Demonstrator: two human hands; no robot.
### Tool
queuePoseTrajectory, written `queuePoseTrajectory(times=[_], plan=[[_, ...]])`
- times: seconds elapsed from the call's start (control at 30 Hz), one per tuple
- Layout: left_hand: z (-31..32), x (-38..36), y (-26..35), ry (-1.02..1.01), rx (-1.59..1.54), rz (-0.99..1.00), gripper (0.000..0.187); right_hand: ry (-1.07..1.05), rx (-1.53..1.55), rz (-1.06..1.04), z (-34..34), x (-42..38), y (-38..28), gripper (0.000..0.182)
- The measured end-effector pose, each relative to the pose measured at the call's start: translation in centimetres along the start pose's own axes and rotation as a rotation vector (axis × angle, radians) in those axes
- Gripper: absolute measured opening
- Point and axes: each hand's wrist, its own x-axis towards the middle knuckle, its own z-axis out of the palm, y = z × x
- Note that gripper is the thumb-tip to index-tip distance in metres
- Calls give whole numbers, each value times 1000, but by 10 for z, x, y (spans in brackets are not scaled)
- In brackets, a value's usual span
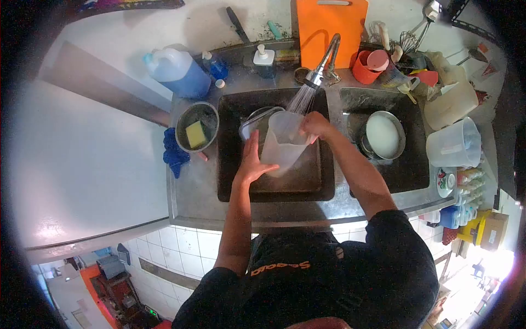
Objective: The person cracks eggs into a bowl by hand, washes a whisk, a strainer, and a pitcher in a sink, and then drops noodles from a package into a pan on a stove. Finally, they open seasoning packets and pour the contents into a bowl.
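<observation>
Gripping the clear plastic jug (284, 143) over the left sink (230, 186), right hand (315, 125) on its rim, left hand (253, 162) flat against its side, I rinse it under the tap (323, 66), and turning it next needs a firm hold.

A steel counter (192, 192) with two sinks is carrying a blue jug (178, 71), a bowl (197, 126) holding a sponge (195, 134), a blue cloth (174, 153), a soap dispenser (264, 59) and a red cup (366, 67).
</observation>
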Motion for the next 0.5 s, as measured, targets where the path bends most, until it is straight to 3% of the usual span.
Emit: queuePoseTrajectory(times=[0.03, 0.07, 0.1, 0.17, 0.2, 0.23, 0.27, 0.3, 0.33, 0.37, 0.4, 0.43, 0.47, 0.5], plan=[[1, 1, 4, -49, 41, 54, 118, -248, 342, 167, -7, -5, -6, 24], [12, 12, -12, -97, -173, 135, 123, -250, 343, 167, -7, -1, -3, 24], [16, 17, -11, -97, -171, 135, 123, -279, 377, 126, -6, 5, 1, 27], [21, 28, -6, -251, -897, 136, 114, -305, 405, 79, -4, 12, 10, 31], [20, 33, -4, -250, -896, 142, 114, -255, 639, 158, -4, 14, 16, 38], [19, 38, -3, -286, -934, 10, 101, -203, 872, 238, -4, 16, 22, 46], [19, 41, -2, -323, -972, -128, 89, -203, 871, 239, -4, 13, 20, 46], [18, 45, 5, -326, -974, -132, 89, -72, 893, 366, -2, 7, 18, 51], [18, 52, 15, -392, -1091, -271, 78, 62, 910, 494, 2, 0, 15, 57], [18, 55, 25, -457, -1204, -413, 68, 63, 910, 499, 13, -5, 15, 57], [18, 55, 33, -460, -1207, -417, 68, 37, 1083, 329, 29, -11, 13, 57], [18, 56, 42, -397, -1256, -572, 66, 11, 1247, 148, 42, -16, 10, 56], [19, 56, 48, -331, -1301, -727, 65, 28, 1339, 121, 44, -27, -1, 54], [29, 57, 42, -333, -1301, -726, 65, 31, 1337, 121, 46, -27, 0, 54]])
